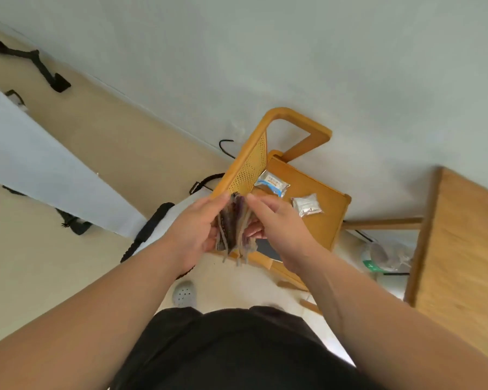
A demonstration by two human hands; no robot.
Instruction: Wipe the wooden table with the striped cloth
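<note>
Both my arms reach forward, bare forearms converging. Left grip [197, 226] and right grip [276, 223] face each other, fingers pinched closed.

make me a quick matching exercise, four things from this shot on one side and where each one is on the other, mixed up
Things:
1. striped cloth
2. blue and white packet
3. wooden table
4. grey clog

Places:
A. on the floor below the left forearm
B. right edge of view
C. bunched between both hands
D. on the chair seat

Pairs: 1-C, 2-D, 3-B, 4-A
</note>
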